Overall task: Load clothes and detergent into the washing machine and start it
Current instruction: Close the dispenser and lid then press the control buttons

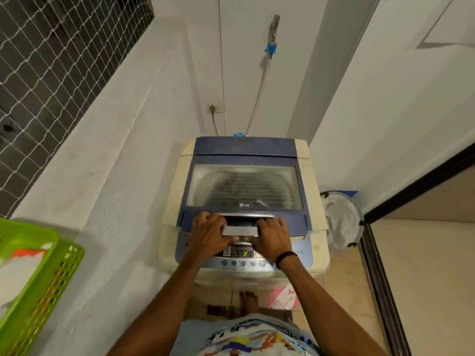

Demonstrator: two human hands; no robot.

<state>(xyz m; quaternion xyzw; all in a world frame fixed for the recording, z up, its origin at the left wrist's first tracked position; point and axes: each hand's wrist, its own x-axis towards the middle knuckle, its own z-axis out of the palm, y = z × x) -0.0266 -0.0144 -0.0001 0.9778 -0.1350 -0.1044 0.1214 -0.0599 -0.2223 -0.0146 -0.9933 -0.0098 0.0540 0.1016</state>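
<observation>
two hands and one machine fill your head view. the one top-loading washing machine (pixel 177 191) stands against the white wall, a cream plastic body under a blue top. its single lid (pixel 244 186) lies flat and closed, a blue frame round a clouded window with the ribbed drum showing through. your left hand (pixel 209 233) and right hand (pixel 273 237) both grip the one grey lid handle (pixel 240 230) at the front edge, fingers curled tight over its two ends. one black band (pixel 285 258) rings your right wrist. just below, the control panel (pixel 241 253) shows one green lit character and at least five round buttons. one lime-green perforated plastic basket (pixel 51 278) sits well apart at your left, holding blurred white and orange clothes (pixel 25 263). one white bag (pixel 341 217) in a round dark frame stands just beside the machine's right.
</observation>
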